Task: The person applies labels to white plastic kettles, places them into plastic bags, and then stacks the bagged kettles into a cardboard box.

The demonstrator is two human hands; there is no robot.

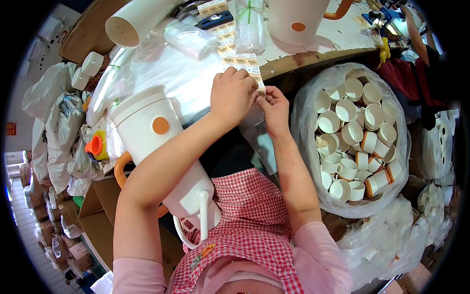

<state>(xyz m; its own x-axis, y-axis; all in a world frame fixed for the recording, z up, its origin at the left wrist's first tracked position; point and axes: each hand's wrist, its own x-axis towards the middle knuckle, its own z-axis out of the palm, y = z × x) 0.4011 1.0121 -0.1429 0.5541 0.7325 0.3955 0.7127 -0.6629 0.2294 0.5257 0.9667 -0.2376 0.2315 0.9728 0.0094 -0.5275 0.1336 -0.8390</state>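
At the table's near edge both my hands meet over the lower end of a strip of printed labels (240,62). My left hand (232,95) has curled fingers at the strip's end. Beside it, the thumb and fingers of my right hand (274,109) pinch at the strip's corner. A white jug (143,128) with an orange dot and an orange handle leans slantwise against the table, partly behind my left forearm. Its lower end, by my lap, has white cups (198,208) with handles against it.
Right of me stands a clear plastic bag (306,166) full of white mugs. Another white jug (293,19) stands on the table (333,36), near clear plastic bags (249,29) and a dark blue tool (214,20). A white cylinder (147,19) lies upper left; another person's arm (416,39) shows far right.
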